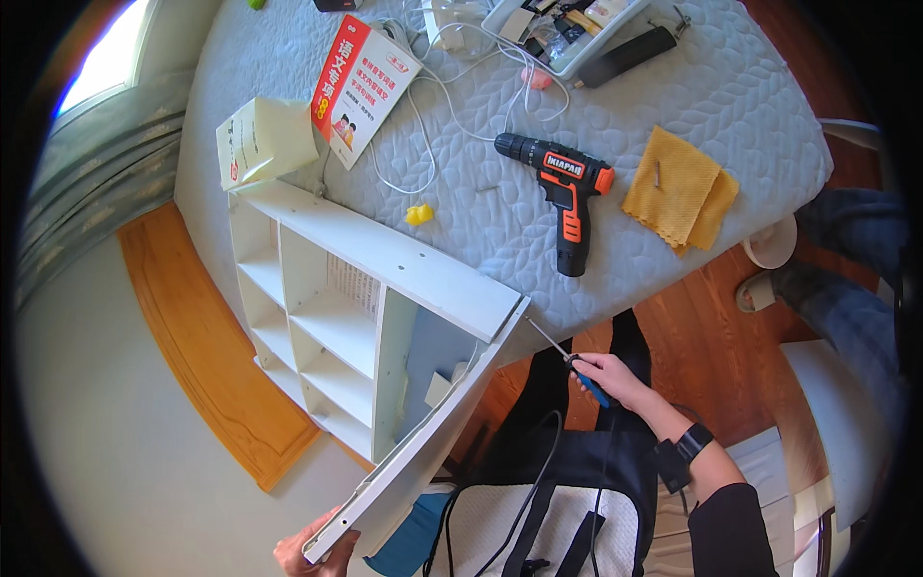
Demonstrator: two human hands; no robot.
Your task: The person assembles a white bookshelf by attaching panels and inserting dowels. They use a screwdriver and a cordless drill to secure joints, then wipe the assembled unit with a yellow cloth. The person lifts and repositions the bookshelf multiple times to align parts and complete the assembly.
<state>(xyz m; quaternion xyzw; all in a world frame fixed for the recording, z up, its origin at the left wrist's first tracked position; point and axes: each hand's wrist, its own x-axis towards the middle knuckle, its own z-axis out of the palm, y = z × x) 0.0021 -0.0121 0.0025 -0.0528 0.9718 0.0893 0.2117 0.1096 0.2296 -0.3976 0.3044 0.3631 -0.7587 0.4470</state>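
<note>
My right hand [612,376] grips a screwdriver [565,356] with a blue handle; its thin metal shaft points up-left, and the tip sits at the top corner of a white side panel [423,442]. That panel belongs to a white shelf unit [336,317] with several open compartments, leaning against a bed. My left hand [312,555] holds the panel's lower end at the bottom edge of the picture. A black band wraps my right wrist.
A grey quilted bed [731,87] carries an orange-and-black cordless drill [562,188], a folded yellow cloth [681,188], a small yellow piece [418,214], white cables, a red-and-white booklet [361,87], a cream box [261,139] and a tray of parts [562,27]. Another person's legs [846,279] stand at right.
</note>
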